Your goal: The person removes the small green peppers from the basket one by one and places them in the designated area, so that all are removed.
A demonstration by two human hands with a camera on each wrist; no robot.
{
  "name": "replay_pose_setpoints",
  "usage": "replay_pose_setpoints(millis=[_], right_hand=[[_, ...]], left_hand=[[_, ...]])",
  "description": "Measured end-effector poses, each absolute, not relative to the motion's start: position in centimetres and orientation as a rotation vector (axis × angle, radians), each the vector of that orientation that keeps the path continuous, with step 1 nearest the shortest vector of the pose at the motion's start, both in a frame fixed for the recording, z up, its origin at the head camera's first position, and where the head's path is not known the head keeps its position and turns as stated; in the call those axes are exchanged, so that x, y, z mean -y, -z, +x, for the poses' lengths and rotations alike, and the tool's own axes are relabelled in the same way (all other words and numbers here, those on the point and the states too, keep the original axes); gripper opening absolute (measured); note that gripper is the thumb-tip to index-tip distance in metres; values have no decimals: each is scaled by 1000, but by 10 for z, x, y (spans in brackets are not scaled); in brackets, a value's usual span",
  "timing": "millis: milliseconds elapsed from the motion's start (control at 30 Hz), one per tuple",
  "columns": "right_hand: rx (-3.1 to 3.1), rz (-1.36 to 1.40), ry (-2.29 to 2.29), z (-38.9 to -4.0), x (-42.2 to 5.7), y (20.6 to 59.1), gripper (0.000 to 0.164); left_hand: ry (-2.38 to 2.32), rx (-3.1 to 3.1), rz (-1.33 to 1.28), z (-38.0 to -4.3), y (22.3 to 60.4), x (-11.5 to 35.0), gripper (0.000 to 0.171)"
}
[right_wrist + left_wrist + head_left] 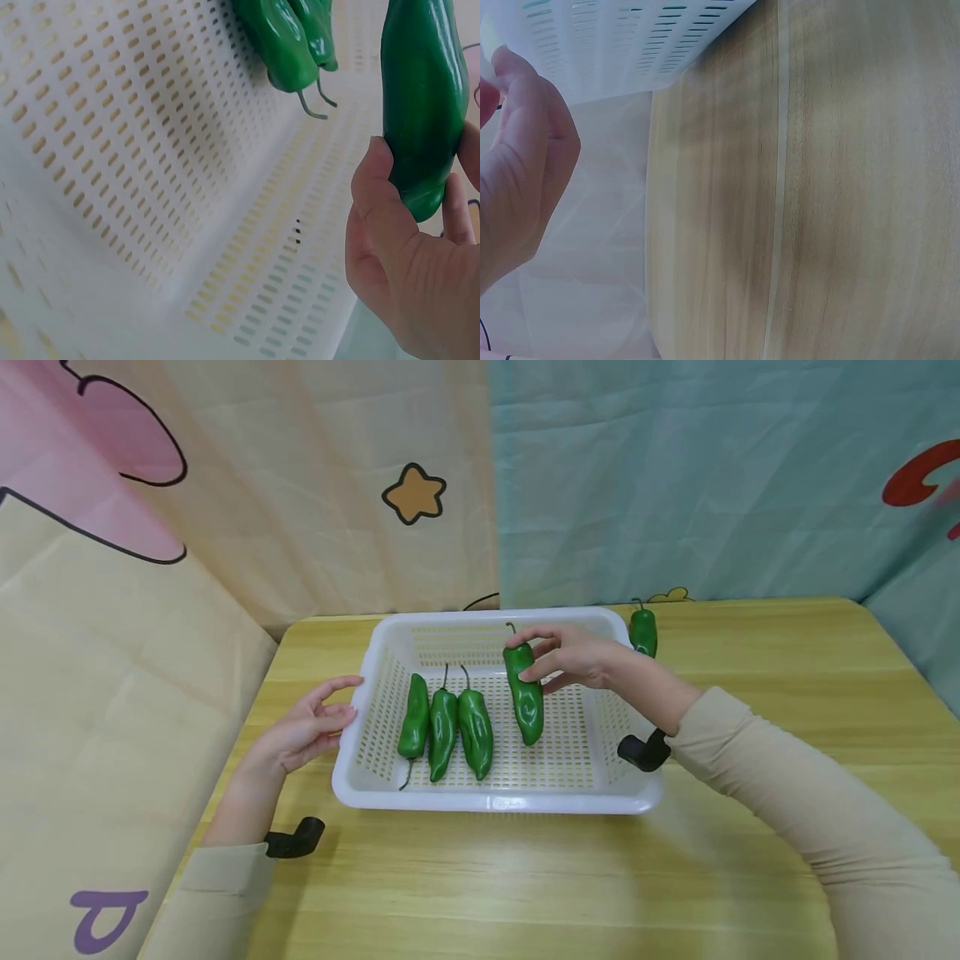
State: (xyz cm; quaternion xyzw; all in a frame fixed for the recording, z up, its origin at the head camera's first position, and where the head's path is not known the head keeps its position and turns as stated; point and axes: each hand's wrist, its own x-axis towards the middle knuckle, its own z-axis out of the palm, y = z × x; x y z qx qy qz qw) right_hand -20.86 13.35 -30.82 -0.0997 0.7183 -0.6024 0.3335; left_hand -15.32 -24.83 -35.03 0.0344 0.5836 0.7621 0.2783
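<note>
A white perforated plastic basket (457, 799) stands on the table. My left hand (311, 724) pinches its left rim, thumb and fingers on either side, also visible in the left wrist view. My right hand (573, 656) holds a green pepper (529, 714) by its stem end, above the basket floor, with the tip pointing toward me. In the left half of the basket three more peppers lie side by side: a left one (415, 718) with its stem toward me, a middle one (443, 731) and a right one (476, 735) with stems pointing away.
Another green pepper (643, 631) lies on the wooden table (787, 710) behind the basket's right side, partly hidden by my right forearm. Printed curtains (300, 510) hang along the table's back and left side. Each wrist wears a black camera mount (645, 750).
</note>
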Motion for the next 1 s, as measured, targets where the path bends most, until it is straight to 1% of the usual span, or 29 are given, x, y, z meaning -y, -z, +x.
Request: replay_pose_setpoints(millis=[400, 867, 1000], right_hand=[[-1905, -226, 1606, -210, -158, 289, 51], [-1989, -208, 1585, -211, -198, 273, 51], [-2000, -199, 1598, -210, -208, 272, 48]], left_hand=[[-2080, -1501, 131, -152, 351, 248, 37], [-2069, -1523, 101, -152, 349, 248, 37], [-2070, -1517, 97, -152, 349, 248, 37]])
